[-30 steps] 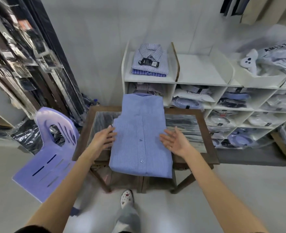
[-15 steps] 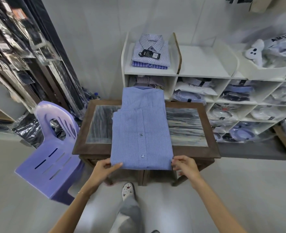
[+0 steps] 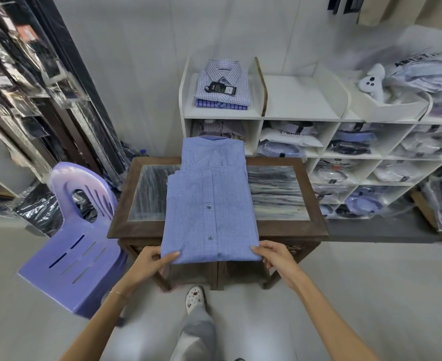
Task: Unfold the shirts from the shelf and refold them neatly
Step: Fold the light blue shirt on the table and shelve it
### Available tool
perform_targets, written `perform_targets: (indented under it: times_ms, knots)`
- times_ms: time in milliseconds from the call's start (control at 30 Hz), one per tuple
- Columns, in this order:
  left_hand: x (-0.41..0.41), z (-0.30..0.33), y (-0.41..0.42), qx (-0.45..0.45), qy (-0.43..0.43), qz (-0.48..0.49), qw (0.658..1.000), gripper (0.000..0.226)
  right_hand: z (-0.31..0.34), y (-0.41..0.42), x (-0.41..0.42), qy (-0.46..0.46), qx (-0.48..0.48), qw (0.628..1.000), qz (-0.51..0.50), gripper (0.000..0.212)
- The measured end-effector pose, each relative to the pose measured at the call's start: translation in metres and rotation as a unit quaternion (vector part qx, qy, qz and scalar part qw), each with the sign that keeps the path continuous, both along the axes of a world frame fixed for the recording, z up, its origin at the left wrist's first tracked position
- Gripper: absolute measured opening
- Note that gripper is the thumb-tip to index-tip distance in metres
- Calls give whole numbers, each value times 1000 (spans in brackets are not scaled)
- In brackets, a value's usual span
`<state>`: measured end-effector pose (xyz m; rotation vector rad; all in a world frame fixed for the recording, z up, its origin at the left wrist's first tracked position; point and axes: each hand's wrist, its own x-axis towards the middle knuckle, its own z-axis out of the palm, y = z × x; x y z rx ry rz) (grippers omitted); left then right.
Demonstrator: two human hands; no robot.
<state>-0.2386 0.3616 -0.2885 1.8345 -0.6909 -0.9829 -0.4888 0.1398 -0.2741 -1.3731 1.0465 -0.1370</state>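
White shelf (image 3: 222, 116) behind table (image 3: 316, 201); purple chair (image 3: 79, 256) left of blue shirt (image 3: 209, 204).

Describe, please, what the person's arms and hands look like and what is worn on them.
Both forearms are bare, with no sleeves reaching into view and no gloves. The left hand has a thin bracelet around its wrist. The right hand shows no ring, watch or band that I can make out. Nails look short and unpainted, though that detail is small.
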Motion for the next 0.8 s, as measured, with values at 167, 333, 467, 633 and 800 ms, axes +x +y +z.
perform_targets:
  times_ms: [167,333,467,633,800]
  knots:
    - [-12,-4,8,-16,-23,97,995,43,2,4,-6,-51,21,998,-11,13]
    - [-20,-19,11,-20,58,148,987,27,-13,13,-9,-110,118,987,-22,32]
    - [-24,-13,3,-35,172,232,957,21,-13,12,-1,-115,118,985,-51,28]
    - [-23,-9,-2,-35,184,264,946,13,-3,10,1,-154,101,979,-84,17]
    - [-27,-21,7,-42,205,272,939,19,-22,21,-14,-150,110,977,-104,30]
